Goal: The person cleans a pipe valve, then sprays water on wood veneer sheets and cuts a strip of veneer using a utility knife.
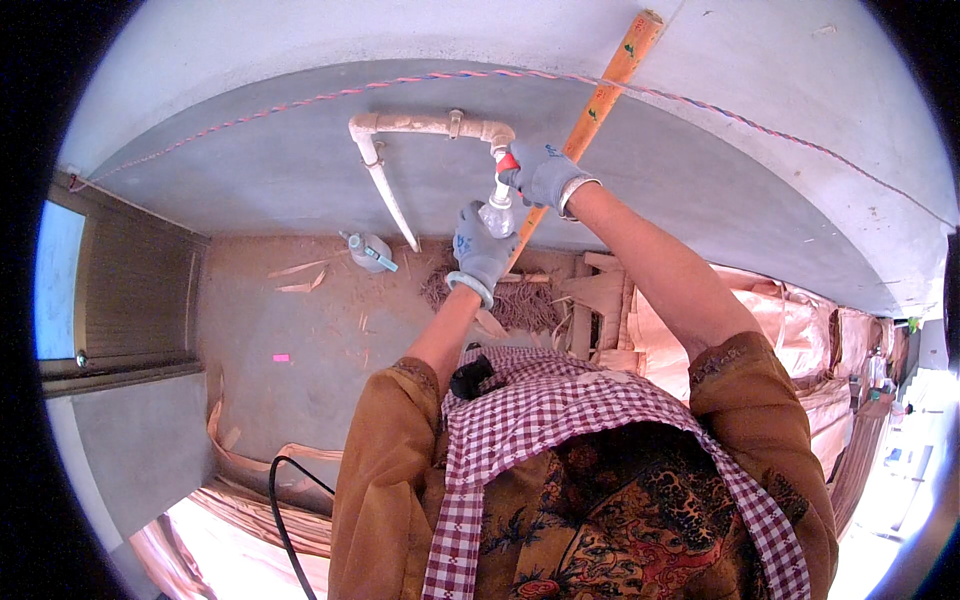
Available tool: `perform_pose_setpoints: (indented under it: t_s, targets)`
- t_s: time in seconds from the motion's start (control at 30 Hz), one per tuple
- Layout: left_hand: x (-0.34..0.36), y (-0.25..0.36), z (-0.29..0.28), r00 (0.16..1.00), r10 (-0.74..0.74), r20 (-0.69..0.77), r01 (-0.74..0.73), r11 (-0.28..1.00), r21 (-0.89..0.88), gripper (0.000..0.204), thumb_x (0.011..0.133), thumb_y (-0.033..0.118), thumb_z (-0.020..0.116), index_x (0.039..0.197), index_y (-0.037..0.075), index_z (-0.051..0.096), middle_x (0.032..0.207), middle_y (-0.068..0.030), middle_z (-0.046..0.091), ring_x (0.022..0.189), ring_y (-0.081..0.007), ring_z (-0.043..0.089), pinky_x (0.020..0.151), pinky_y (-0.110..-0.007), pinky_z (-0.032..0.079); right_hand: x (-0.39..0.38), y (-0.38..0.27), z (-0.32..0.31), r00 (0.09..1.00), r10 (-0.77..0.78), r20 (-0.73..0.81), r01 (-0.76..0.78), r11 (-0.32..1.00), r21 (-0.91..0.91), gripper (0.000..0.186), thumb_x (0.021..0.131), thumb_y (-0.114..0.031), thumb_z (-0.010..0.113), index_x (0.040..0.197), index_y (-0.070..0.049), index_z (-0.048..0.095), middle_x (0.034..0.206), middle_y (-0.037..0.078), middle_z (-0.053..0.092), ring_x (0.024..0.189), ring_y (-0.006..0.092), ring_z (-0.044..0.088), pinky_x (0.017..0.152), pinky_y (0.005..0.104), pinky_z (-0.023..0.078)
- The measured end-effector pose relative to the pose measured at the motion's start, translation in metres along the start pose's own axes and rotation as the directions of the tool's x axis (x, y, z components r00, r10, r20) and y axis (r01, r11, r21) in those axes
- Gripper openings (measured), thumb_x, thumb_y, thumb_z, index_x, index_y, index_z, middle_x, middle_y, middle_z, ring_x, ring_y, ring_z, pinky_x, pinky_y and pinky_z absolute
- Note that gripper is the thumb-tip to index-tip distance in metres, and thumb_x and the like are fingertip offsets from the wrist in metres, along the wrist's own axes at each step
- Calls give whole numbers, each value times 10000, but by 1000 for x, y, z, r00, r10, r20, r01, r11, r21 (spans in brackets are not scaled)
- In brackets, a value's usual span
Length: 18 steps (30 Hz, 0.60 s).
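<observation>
My left hand [480, 245], in a grey glove, is closed around a clear see-through container [497, 219], a cup or bottle by its look. The container is just below the white spout of a wall tap [502, 190]. My right hand [548, 175], gloved in grey too, has its fingers closed at the tap's red handle [508, 164]. The pale pipe [425, 124] feeding the tap runs along the grey wall and bends down to the floor. I cannot make out whether water is flowing or what is in the container.
An orange pole [610, 85] leans on the wall behind my right hand, above brown bristles [520, 305]. A pale spray bottle [368, 253] stands on the littered floor. Brown paper sacks [735, 325] lie to the right. A twisted cord [440, 76] crosses the wall; a door [130, 285] is at left.
</observation>
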State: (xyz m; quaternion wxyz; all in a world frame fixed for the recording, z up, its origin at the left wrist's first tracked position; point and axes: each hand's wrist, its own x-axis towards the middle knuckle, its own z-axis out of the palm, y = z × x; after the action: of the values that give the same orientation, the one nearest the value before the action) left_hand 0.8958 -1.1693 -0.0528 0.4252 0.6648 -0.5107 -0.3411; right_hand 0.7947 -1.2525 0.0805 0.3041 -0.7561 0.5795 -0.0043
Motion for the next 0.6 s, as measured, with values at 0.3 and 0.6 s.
perform_pose_setpoints:
  t_s: [0.3, 0.6]
  targets:
    - [0, -1, 4, 999, 33, -29, -31, 998, 62, 575, 580, 87, 771, 1060, 21, 460, 1004, -144, 523, 929, -316, 527, 804, -392, 432, 0, 4, 1, 999, -33, -11, 32, 999, -29, 245, 858, -255, 575, 931, -32, 505, 686, 108, 589, 552, 187, 581, 532, 339, 469]
    - [2, 6, -1, 997, 50, 56, -54, 995, 82, 585, 598, 77, 761, 1079, 22, 432, 1019, -140, 518, 924, -305, 525, 793, -397, 437, 9, 15, 9, 999, 3, -41, -2, 999, 35, 240, 852, -240, 578, 949, -25, 536, 709, 105, 603, 574, 176, 579, 549, 352, 471]
